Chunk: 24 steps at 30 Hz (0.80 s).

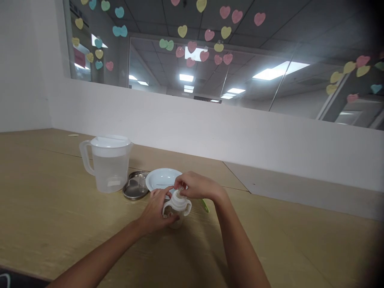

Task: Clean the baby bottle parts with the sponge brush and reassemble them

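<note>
Worktop (90,228) bare near side and right of fingers. Left hand (157,212): fingers part-closed around upright two-handled bottle (179,204). Right hand (196,185): fingers pinched on its teat (179,193), tips partly hidden. Green item (205,205) mostly hidden behind wrist. Beyond fingers, bowl (159,176) part-covered.

There is one bottle (179,204), one jug (110,170), one bowl (163,176), one metal tray (132,192).
</note>
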{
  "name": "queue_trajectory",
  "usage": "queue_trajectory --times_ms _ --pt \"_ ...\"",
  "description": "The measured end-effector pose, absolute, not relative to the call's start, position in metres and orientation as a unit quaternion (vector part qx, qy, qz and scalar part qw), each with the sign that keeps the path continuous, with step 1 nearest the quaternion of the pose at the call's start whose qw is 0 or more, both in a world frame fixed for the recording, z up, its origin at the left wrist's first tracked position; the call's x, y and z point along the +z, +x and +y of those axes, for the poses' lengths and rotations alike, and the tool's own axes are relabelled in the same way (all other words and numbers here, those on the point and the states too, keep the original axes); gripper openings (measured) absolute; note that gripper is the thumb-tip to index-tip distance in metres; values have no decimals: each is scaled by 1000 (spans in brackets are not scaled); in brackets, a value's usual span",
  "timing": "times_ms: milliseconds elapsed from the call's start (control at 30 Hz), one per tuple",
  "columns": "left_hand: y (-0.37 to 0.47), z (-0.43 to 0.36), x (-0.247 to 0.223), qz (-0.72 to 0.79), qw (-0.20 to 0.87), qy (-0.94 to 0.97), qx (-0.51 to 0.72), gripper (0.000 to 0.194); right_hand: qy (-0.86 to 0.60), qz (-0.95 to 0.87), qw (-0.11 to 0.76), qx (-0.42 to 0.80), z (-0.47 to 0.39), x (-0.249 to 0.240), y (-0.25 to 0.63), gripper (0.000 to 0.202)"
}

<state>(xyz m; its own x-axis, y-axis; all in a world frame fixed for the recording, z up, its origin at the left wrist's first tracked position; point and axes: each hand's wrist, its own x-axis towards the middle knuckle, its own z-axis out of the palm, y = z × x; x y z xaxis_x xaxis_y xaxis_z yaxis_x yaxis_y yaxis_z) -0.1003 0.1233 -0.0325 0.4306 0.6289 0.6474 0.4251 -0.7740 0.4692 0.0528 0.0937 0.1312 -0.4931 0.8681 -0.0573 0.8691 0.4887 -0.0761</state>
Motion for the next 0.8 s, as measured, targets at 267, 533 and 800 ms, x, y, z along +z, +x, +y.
queue_trajectory --times_ms 267,533,800 --pt "-101 124 -32 309 110 835 442 79 569 822 22 -9 94 127 37 22" --pt "-100 127 -36 312 100 833 447 78 587 809 -19 29 85 135 38 31" --pt "-100 123 -30 307 115 834 443 78 554 829 -7 71 92 125 39 24"
